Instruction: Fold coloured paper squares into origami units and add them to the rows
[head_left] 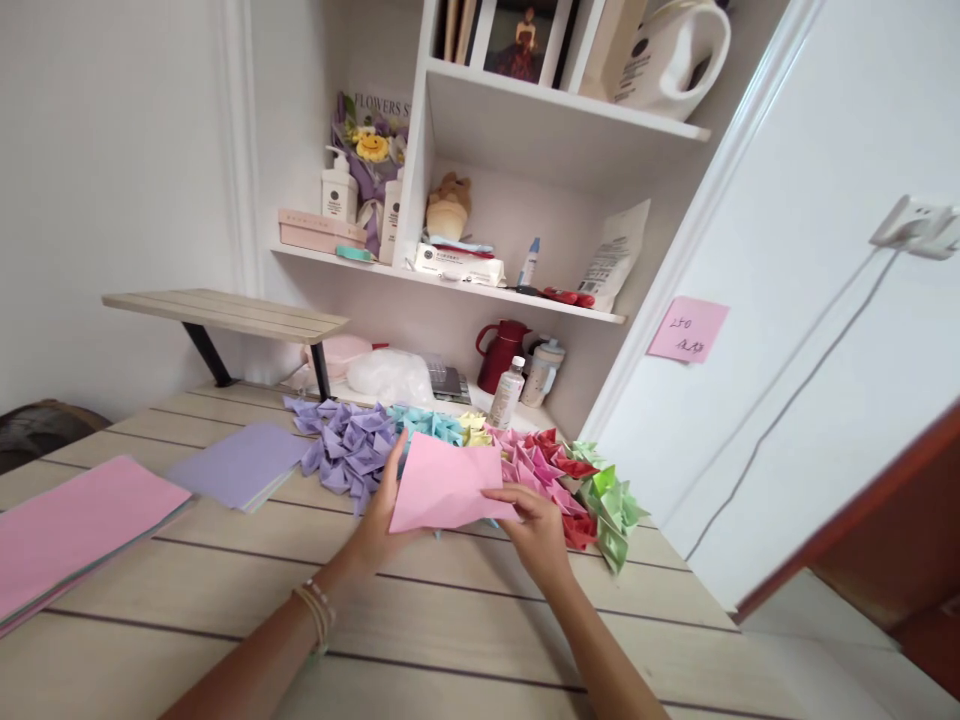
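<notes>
Between my hands, raised a little above the table, is a sheet of pink paper [448, 485]. My left hand [381, 510] grips its left edge, with the thumb upright along the side and the other fingers hidden behind. My right hand [537, 528] pinches the lower right corner between thumb and fingers. Just beyond the sheet lie heaps of folded paper pieces: purple ones [349, 445] at the left, blue ones [427, 425], pink ones [534, 465], red ones [579, 530] and green ones [613, 510] at the right.
Stacks of pink paper [82, 525] and purple paper [238, 462] lie on the slatted table [360, 640] at the left. A small raised shelf [225, 312] stands behind them. Behind the heaps are a bottle [507, 392], a red jug [501, 355] and a plastic bag [394, 375].
</notes>
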